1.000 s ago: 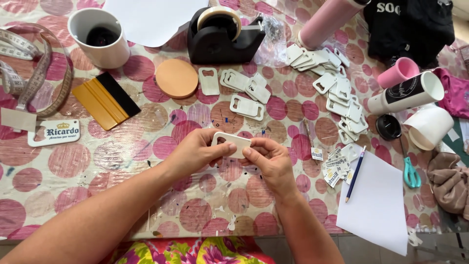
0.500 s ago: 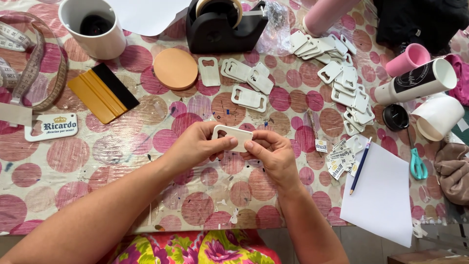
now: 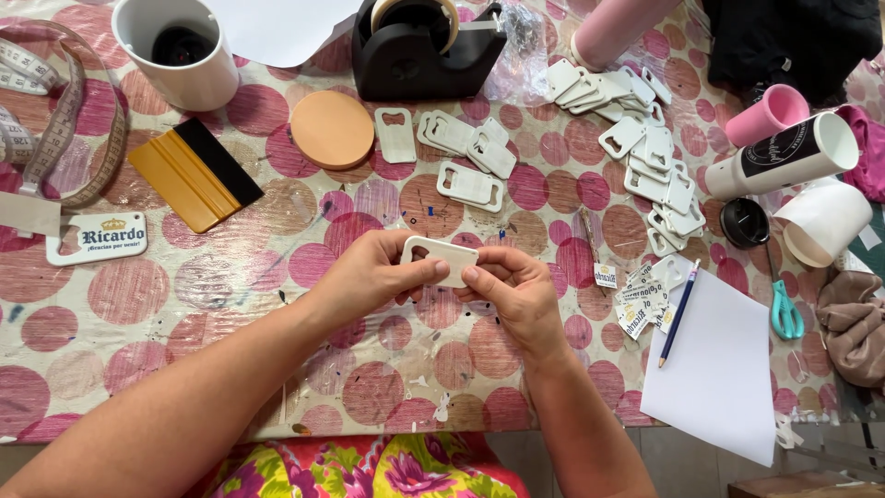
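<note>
White plastic bottle-opener blank [image 3: 439,256] is pinched at both ends between the left hand [image 3: 373,277] and right hand [image 3: 512,290], above the desk [image 3: 138,304]. Judgement: keep thumbs flat and the blank level.

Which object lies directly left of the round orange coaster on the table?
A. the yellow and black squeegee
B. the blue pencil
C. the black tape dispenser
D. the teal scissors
A: the yellow and black squeegee lies just left of the round orange coaster; the other three sit elsewhere.
</note>
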